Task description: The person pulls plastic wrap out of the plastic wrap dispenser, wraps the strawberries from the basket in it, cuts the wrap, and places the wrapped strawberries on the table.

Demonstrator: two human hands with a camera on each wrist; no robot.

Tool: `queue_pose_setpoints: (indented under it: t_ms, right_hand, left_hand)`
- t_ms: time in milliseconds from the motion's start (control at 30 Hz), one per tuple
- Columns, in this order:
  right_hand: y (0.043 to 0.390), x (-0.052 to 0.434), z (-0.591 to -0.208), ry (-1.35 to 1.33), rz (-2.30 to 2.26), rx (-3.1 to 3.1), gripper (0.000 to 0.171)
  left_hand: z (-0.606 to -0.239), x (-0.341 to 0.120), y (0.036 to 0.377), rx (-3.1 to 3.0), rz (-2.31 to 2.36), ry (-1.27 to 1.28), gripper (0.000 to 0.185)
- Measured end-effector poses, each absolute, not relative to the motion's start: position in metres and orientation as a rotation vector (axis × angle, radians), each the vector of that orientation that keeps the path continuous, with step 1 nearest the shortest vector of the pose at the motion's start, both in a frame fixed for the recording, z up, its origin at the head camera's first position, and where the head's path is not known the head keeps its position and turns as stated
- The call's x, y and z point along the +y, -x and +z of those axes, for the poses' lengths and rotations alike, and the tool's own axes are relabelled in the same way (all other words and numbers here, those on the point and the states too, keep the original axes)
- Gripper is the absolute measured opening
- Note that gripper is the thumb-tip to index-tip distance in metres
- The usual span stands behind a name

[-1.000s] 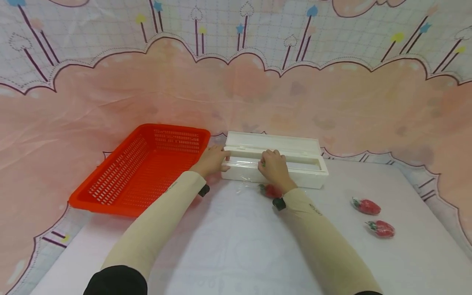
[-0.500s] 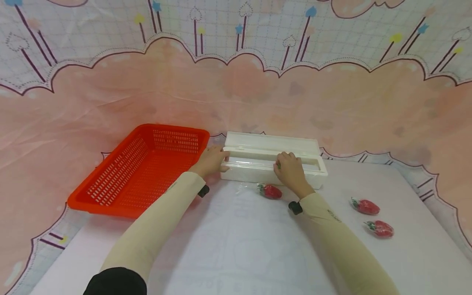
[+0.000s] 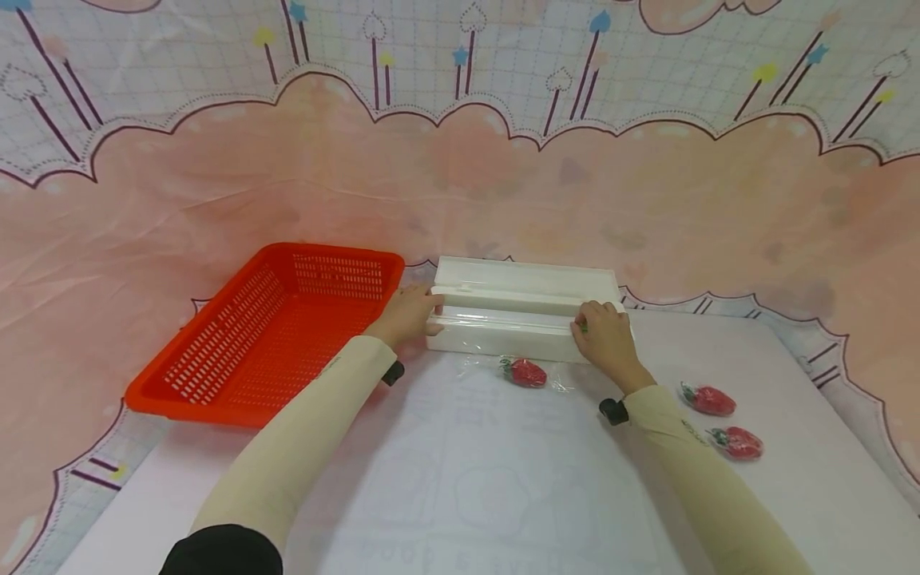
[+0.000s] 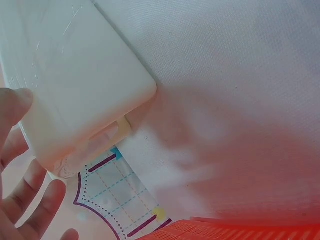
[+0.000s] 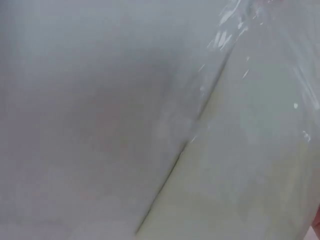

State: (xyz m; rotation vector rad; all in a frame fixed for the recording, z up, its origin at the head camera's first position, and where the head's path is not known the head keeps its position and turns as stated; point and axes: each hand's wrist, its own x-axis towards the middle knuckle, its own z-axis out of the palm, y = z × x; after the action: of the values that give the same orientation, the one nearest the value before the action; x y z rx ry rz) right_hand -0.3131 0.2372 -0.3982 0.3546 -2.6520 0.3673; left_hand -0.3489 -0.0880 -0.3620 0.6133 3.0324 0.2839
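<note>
A long white cling-film dispenser box (image 3: 517,302) lies at the back of the table, its lid standing open. My left hand (image 3: 411,313) grips its left end, thumb on the front edge; the left wrist view shows that box corner (image 4: 75,85) between my thumb and fingers (image 4: 22,210). My right hand (image 3: 605,335) is at the box's right end, fingers curled and pinching a small green slider (image 3: 583,327) on the front rail. A red strawberry (image 3: 527,372) lies just in front of the box under a clear film sheet (image 3: 477,366). The right wrist view shows only blurred white box and film (image 5: 240,125).
A red slotted plastic basket (image 3: 237,343) sits left of the box, close to my left forearm. Two film-wrapped strawberries (image 3: 707,399) (image 3: 736,442) lie at the right on the white tabletop (image 3: 460,487). A pink patterned cloth (image 3: 460,176) forms the backdrop.
My right hand has slid rightward along the box's front rail, from near the middle to the right end. The left hand stayed on the left end. The strawberry is now uncovered by my arm.
</note>
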Motion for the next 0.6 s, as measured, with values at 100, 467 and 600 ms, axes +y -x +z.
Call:
queue_pose_setpoints:
  t_ms: [100, 467, 600]
  right_hand:
    - [0.312, 0.245, -0.399, -0.35, 0.371, -2.654, 0.012]
    - [0.3, 0.291, -0.398, -0.222, 0.401, -2.647, 0.013]
    - [0.299, 0.293, -0.399, -0.199, 0.444, -2.655, 0.014]
  left_hand:
    - [-0.362, -0.089, 0.349, 3.04, 0.263, -0.623, 0.023]
    - [-0.362, -0.091, 0.351, 3.048, 0.247, -0.633, 0.022]
    - [-0.364, -0.09, 0.352, 3.037, 0.257, -0.629, 0.022]
